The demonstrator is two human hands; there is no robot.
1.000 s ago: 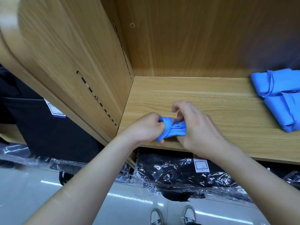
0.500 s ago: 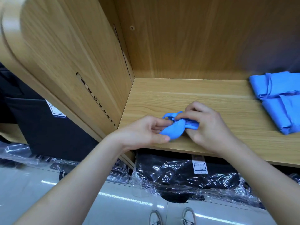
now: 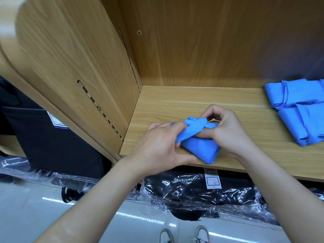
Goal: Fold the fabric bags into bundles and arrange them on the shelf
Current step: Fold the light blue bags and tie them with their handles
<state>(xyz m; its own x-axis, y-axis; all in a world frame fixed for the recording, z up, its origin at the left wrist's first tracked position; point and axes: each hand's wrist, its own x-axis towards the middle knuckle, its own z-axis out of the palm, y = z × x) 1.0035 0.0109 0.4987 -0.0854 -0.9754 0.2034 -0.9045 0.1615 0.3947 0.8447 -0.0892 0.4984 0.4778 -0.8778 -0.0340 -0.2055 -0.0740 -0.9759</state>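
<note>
While the left hand gripped the bundle, fingers of the right hand pinched its knot; a steady, even pull seemed best to cinch it.

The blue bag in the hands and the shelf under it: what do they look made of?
Blue bag: thin matte fabric, perhaps non-woven; it creases softly and knots. Shelf: pale wood-grain board, smooth low sheen, possibly laminate rather than solid wood.

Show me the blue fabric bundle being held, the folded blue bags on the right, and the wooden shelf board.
Knotted blue fabric bundle (image 3: 198, 148), head view, its flat lower fold.
Folded blue fabric bags (image 3: 303, 94), head view, upper bag's flat face.
Light wooden shelf board (image 3: 175, 102), head view, bare surface near the back.
</note>
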